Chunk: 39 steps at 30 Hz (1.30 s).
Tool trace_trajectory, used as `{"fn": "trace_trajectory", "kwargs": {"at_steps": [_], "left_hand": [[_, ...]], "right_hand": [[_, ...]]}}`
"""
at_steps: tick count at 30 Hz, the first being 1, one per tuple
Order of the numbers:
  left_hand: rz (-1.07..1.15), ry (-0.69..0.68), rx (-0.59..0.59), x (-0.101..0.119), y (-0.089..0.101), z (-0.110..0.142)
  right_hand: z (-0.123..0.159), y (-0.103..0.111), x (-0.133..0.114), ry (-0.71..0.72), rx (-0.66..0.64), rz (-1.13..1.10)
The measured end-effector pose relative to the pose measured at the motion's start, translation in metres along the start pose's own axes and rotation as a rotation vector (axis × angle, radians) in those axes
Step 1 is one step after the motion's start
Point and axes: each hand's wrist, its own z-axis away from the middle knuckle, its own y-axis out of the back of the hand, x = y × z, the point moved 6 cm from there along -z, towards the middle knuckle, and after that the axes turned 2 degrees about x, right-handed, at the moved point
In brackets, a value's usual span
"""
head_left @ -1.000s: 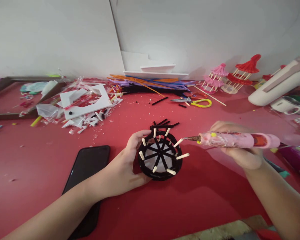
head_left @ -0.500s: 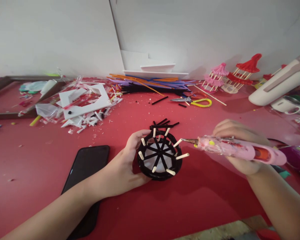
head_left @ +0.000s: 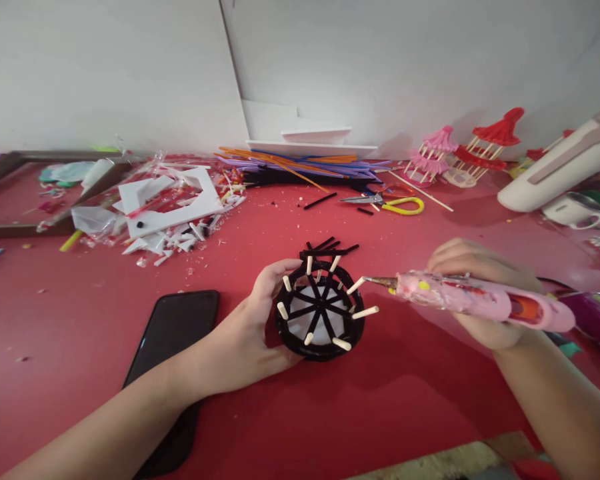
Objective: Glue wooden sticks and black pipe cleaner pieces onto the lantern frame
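Note:
My left hand (head_left: pixel 253 327) is curled around the left side of a round craft model (head_left: pixel 321 303). The model has black fuzzy rings, black spokes that meet in the middle, and a white base below. Several pale sticks (head_left: pixel 365 312) stand up around its rim. In my right hand (head_left: pixel 480 267) is a pink hot glue gun (head_left: pixel 455 293), smeared with dried glue. Its metal nozzle touches or nearly touches the tip of a stick at the model's right side. Several short black pipe cleaner pieces (head_left: pixel 330 247) lie just behind the model.
A phone (head_left: pixel 180 340) lies left, partly under my left forearm. Foam scraps (head_left: pixel 175 207) and pipe cleaners (head_left: pixel 305 167) lie toward the wall. Scissors (head_left: pixel 400 203) sit behind the model. Small pink (head_left: pixel 433 153) and red (head_left: pixel 495 137) craft models, a mug (head_left: pixel 575 210) and a pale cylinder (head_left: pixel 555 163) stand right.
Almost nothing differs. The glue gun has shifted very slightly to the right, its nozzle still at the same stick tip; my left hand and the model stay put.

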Motion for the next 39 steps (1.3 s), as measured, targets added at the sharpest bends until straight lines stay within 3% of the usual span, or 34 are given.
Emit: {"fn": "trace_trajectory", "kwargs": {"at_steps": [23,28,33,39], "left_hand": [[-0.006,-0.008,0.008,-0.003,0.0,0.0],[-0.01,-0.013,0.031,-0.002,0.0,0.0],[-0.062,0.019,0.12,-0.009,0.005,0.001],[-0.036,0.022,0.084,-0.012,0.003,0.001]], "right_hand": [[-0.006,-0.003,0.0,-0.043,-0.004,-0.043],[-0.002,0.003,0.01,-0.095,0.01,-0.065],[0.001,0.004,0.018,-0.124,-0.084,-0.192],[0.002,0.0,0.019,-0.154,-0.129,-0.217]]}}
